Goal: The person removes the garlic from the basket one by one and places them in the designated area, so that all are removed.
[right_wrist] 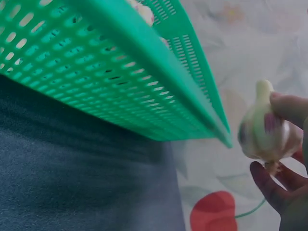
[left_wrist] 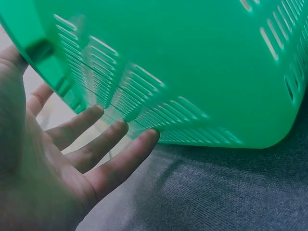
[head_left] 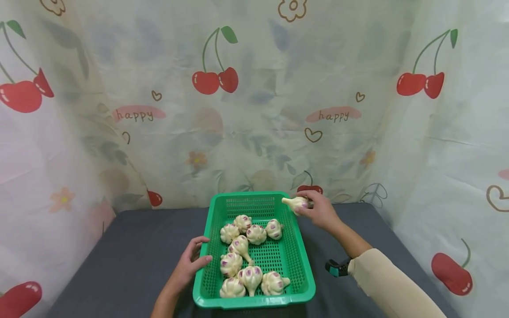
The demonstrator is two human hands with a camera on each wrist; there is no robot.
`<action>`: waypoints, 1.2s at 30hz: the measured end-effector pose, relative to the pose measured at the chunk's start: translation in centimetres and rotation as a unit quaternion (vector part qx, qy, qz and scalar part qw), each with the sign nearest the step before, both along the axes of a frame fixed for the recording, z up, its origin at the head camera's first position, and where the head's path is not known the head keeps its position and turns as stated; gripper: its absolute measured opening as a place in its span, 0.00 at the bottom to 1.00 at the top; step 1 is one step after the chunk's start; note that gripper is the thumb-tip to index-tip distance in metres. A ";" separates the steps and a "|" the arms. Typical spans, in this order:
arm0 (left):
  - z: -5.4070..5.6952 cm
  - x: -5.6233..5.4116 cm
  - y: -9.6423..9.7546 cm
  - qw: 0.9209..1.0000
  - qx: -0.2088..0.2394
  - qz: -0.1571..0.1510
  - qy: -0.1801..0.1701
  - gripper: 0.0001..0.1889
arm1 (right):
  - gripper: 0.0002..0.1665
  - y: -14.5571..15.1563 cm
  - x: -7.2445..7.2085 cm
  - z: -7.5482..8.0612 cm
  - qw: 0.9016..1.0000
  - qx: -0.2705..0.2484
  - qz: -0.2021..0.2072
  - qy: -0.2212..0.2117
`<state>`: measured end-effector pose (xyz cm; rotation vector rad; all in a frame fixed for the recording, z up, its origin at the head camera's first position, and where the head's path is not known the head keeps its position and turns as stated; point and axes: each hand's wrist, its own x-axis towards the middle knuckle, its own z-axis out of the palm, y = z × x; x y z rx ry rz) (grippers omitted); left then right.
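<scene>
A green plastic basket (head_left: 301, 247) holds several garlic bulbs (head_left: 250, 276), white with purple patches. My right hand (head_left: 320, 211) pinches one more garlic bulb (head_left: 295, 203) between thumb and fingers, at the far right corner of the basket. In the right wrist view this held garlic bulb (right_wrist: 265, 127) has its stem upward and its root end by the lower fingers. At the basket's left side is my left hand (head_left: 189, 261), thumb and index finger at the rim. The left wrist view shows its other fingers (left_wrist: 120, 161) fairly straight, their tips against the slotted outer wall.
The basket stands on a dark grey cloth-covered table (head_left: 147, 243). Pale printed curtains (head_left: 254, 145) with cherries and hearts rise behind the table and on both sides. A dark wristband (head_left: 338, 268) shows at my right sleeve.
</scene>
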<state>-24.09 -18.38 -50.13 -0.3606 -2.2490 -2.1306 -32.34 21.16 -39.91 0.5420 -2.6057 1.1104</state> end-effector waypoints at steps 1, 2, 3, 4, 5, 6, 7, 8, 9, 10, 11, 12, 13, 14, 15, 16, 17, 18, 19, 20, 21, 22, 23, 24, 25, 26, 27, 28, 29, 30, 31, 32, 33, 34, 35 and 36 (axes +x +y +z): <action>0.0 0.0 0.0 1.000 0.000 0.000 0.000 0.23 | 0.26 0.1 0.0 -0.3 1.000 -0.006 -0.011 0.002; 0.0 0.0 0.0 1.000 -0.001 -0.001 0.000 0.23 | 0.26 0.3 -0.1 -0.5 1.000 -0.013 -0.021 0.005; 0.0 0.0 0.0 1.000 -0.001 0.000 0.001 0.23 | 0.26 0.4 -0.1 -0.7 0.999 -0.016 -0.030 0.011; 0.0 0.0 0.0 1.000 -0.001 -0.001 0.003 0.23 | 0.26 0.6 -0.2 -1.0 0.999 -0.016 -0.038 0.019; 0.0 0.0 0.0 1.000 -0.001 0.000 0.004 0.23 | 0.26 0.8 -0.3 -1.3 0.998 -0.014 -0.046 0.027; 0.0 0.0 0.0 1.000 -0.001 0.000 0.004 0.23 | 0.26 1.0 -0.4 -1.6 0.998 -0.012 -0.052 0.037; 0.0 0.0 0.0 1.000 -0.002 -0.001 0.007 0.23 | 0.26 1.1 -0.6 -1.9 0.997 -0.009 -0.057 0.045; 0.0 0.0 0.0 1.000 -0.001 -0.001 0.008 0.23 | 0.26 1.3 -0.8 -2.2 0.997 -0.004 -0.062 0.055; 0.0 0.0 0.0 1.000 0.000 0.000 0.009 0.23 | 0.26 1.5 -0.9 -2.6 0.996 0.002 -0.066 0.063; -0.1 0.0 0.0 1.000 0.000 0.000 0.009 0.23 | 0.26 1.6 -1.1 -2.9 0.995 0.007 -0.070 0.068; -0.1 0.0 0.0 1.000 0.002 0.000 0.008 0.23 | 0.26 1.8 -1.3 -3.3 0.995 0.012 -0.075 0.071; -0.1 0.0 0.0 1.000 0.002 -0.001 0.007 0.23 | 0.26 1.9 -1.4 -3.6 0.994 0.015 -0.080 0.073; -0.1 0.0 -0.1 1.000 0.002 0.000 0.006 0.23 | 0.26 2.1 -1.5 -3.9 0.993 0.019 -0.087 0.073; -0.1 0.0 -0.1 1.000 0.004 0.002 0.003 0.23 | 0.26 2.2 -1.6 -4.2 0.993 0.023 -0.093 0.071; -0.1 0.0 -0.1 1.000 0.005 0.001 0.003 0.23 | 0.26 2.3 -1.6 -4.4 0.992 0.024 -0.099 0.068; -0.1 0.0 -0.1 1.000 0.006 -0.001 0.002 0.23 | 0.26 2.5 -1.7 -4.6 0.992 0.026 -0.105 0.063; -0.1 0.0 -0.1 1.000 0.006 -0.001 0.003 0.23 | 0.26 2.6 -1.8 -4.8 0.992 0.030 -0.111 0.059; -0.2 0.0 -0.1 1.000 0.006 -0.002 0.004 0.23 | 0.26 2.7 -1.8 -5.0 0.991 0.032 -0.115 0.053; -0.2 0.0 -0.1 1.000 0.008 -0.002 0.004 0.23 | 0.26 2.8 -1.9 -5.2 0.991 0.036 -0.118 0.049; -0.2 0.0 -0.1 1.000 0.008 -0.002 0.005 0.23 | 0.26 2.9 -2.1 -5.4 0.991 0.039 -0.120 0.045; -0.2 0.0 -0.1 1.000 0.007 -0.001 0.005 0.23 | 0.25 3.0 -2.2 -5.6 0.991 0.044 -0.121 0.041; -0.1 -0.1 -0.1 1.000 0.006 0.002 0.006 0.23 | 0.25 3.0 -2.4 -5.7 0.990 0.050 -0.123 0.037; -0.1 -0.1 -0.1 1.000 0.004 0.004 0.007 0.23 | 0.25 3.1 -2.6 -5.9 0.990 0.056 -0.124 0.034; 0.0 -0.1 -0.1 1.000 0.003 0.006 0.008 0.22 | 0.24 3.2 -2.8 -6.2 0.990 0.061 -0.125 0.032; 0.0 -0.1 -0.1 1.000 0.001 0.008 0.009 0.22 | 0.24 3.2 -3.0 -6.4 0.989 0.067 -0.126 0.029; 0.0 -0.1 -0.1 1.000 0.001 0.009 0.009 0.22 | 0.24 3.3 -3.3 -6.7 0.989 0.074 -0.125 0.027; 0.0 0.0 -0.1 1.000 0.001 0.009 0.009 0.22 | 0.23 3.4 -3.5 -7.0 0.988 0.082 -0.126 0.025; 0.0 0.0 0.0 1.000 0.001 0.008 0.010 0.22 | 0.23 3.4 -3.8 -7.4 0.988 0.090 -0.127 0.023; 0.0 0.0 0.0 1.000 0.002 0.006 0.009 0.22 | 0.23 3.5 -4.1 -7.7 0.987 0.096 -0.127 0.022; 0.0 0.0 0.0 1.000 0.003 0.002 0.009 0.22 | 0.23 3.6 -4.3 -8.0 0.986 0.103 -0.128 0.021; 0.0 0.0 0.0 1.000 0.005 0.001 0.009 0.22 | 0.22 3.6 -4.6 -8.3 0.985 0.110 -0.129 0.018; 0.0 0.0 0.0 1.000 0.006 -0.003 0.008 0.23 | 0.22 3.6 -4.9 -8.6 0.985 0.115 -0.128 0.016; 0.0 0.0 0.0 1.000 0.006 -0.007 0.008 0.23 | 0.22 3.6 -5.0 -8.8 0.984 0.118 -0.130 0.011; 0.1 0.0 0.0 1.000 0.008 -0.011 0.010 0.23 | 0.21 3.6 -5.2 -9.0 0.984 0.120 -0.130 0.005; 0.1 0.0 0.0 1.000 0.008 -0.015 0.012 0.23 | 0.21 3.5 -5.3 -9.2 0.984 0.122 -0.131 0.000; 0.1 0.0 0.0 1.000 0.008 -0.018 0.014 0.23 | 0.21 3.5 -5.3 -9.3 0.984 0.124 -0.131 -0.004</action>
